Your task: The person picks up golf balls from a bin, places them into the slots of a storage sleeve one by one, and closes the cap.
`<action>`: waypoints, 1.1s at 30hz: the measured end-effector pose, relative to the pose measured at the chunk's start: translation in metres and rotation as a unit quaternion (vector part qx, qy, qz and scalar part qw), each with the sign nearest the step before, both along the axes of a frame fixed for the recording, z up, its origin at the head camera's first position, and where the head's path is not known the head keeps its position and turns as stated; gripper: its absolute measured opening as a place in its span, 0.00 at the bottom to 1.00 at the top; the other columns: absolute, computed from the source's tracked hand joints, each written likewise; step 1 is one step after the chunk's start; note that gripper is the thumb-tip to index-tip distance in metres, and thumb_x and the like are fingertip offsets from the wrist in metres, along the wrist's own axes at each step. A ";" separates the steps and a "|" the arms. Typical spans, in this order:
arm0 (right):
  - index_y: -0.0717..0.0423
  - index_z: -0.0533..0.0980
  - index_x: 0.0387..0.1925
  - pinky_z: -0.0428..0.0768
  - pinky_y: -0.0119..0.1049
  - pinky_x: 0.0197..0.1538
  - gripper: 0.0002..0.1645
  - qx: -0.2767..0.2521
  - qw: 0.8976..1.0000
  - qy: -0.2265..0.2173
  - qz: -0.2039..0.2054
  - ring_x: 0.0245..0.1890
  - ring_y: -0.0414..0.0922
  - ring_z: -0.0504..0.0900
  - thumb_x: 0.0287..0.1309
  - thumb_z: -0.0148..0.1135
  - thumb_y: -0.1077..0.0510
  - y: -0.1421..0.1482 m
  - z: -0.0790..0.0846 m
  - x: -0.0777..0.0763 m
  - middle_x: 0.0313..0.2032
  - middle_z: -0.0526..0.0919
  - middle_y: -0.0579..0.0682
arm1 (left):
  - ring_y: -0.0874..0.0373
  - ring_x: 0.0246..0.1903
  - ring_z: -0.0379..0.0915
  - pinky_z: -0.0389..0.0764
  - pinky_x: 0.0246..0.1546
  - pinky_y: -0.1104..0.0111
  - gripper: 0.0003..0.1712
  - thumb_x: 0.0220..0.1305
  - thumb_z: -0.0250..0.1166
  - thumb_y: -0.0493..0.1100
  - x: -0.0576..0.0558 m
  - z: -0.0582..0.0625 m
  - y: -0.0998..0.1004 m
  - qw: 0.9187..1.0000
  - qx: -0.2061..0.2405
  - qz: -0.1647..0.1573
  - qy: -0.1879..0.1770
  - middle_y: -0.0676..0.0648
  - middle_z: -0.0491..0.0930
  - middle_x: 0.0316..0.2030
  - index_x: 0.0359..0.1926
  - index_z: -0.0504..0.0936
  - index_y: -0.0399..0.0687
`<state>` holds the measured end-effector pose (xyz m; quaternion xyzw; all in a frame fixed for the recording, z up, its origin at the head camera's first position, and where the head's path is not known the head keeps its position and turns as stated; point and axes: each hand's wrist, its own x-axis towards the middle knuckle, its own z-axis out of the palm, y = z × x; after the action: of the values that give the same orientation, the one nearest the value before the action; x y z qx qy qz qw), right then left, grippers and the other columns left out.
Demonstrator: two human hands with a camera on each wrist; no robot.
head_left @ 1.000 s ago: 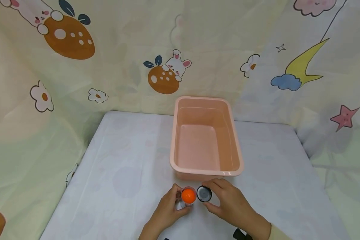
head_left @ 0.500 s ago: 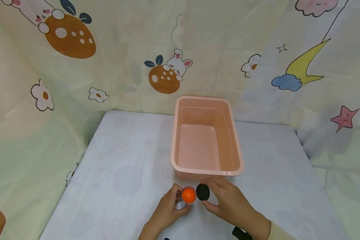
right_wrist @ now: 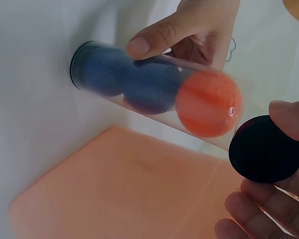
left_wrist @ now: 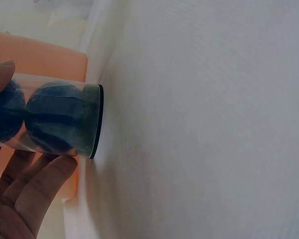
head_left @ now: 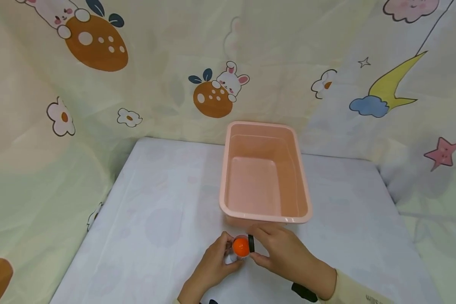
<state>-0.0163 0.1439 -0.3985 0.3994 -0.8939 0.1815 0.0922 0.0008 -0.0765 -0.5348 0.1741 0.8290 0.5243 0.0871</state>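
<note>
My left hand (head_left: 213,260) grips a clear tube (right_wrist: 124,103) standing upright on the table in front of the tub. Inside it an orange ball (right_wrist: 209,103) sits on top of two dark blue balls (left_wrist: 54,117). The tube's base has a dark rim, and its top end is uncovered. My right hand (head_left: 285,253) pinches a round black lid (right_wrist: 267,149) by its edge between thumb and fingers. The lid is held on edge, right beside the tube's mouth, and shows as a thin dark strip in the head view.
Just beyond both hands stands a pink plastic tub (head_left: 266,214) on the white-covered table (head_left: 167,219). A patterned curtain (head_left: 156,55) hangs behind the table and along its sides. Black bands (head_left: 304,292) show at the wrists.
My right hand has turned the lid from its grey inner face, past its black outer face, to edge-on, and brought it slightly left toward the tube. The left hand holds the tube as before.
</note>
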 end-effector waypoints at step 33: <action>0.51 0.87 0.45 0.84 0.32 0.47 0.24 0.117 0.987 -0.078 0.072 0.41 0.39 0.83 0.46 0.90 0.54 -0.032 0.013 -0.020 0.45 0.84 0.45 | 0.57 0.47 0.78 0.82 0.47 0.65 0.36 0.58 0.85 0.51 0.001 0.010 -0.004 0.999 -0.049 0.001 -0.002 0.52 0.79 0.52 0.58 0.72 0.52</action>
<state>-0.0360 0.1122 -0.3856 0.4556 -0.8821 0.1127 -0.0390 0.0020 -0.0806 -0.5251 0.1676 0.8536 0.4838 0.0962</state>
